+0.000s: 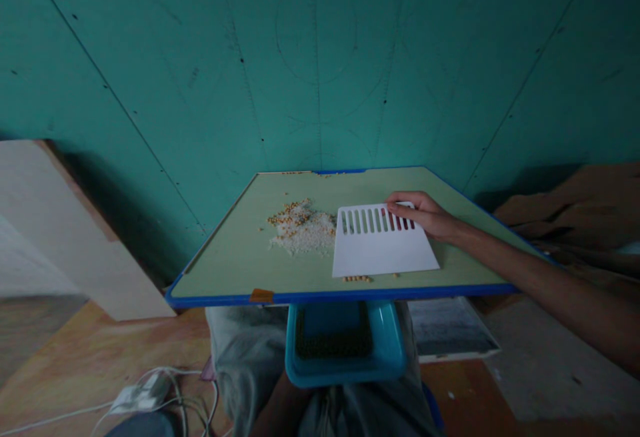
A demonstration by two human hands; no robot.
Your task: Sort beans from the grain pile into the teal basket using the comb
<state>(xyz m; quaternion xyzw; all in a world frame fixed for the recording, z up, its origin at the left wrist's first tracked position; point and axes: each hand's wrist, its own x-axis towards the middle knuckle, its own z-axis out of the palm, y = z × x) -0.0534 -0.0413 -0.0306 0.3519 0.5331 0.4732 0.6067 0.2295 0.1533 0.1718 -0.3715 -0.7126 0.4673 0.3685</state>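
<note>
My right hand (420,215) is closed on the top right corner of a white slotted plastic scraper (385,247). The scraper is tilted over the right half of a small pale green table (215,267). Left of it lies a mixed heap of white grains (305,233), like rice, and yellowish-brown beans (289,213). A short row of beans (357,279) sits just below the scraper's lower edge. Under the table's front edge is a blue plastic tray (345,377) with small dark green grains (333,343) in it. My left forearm reaches beneath the tray; the fingers are hidden.
The table has a blue edge (400,295) with a patch of orange tape (261,295), and more beans (327,175) lie along its far side. A green wall (315,77) stands behind. A white panel (70,223) leans at left; cables and a power strip (143,391) lie on the floor.
</note>
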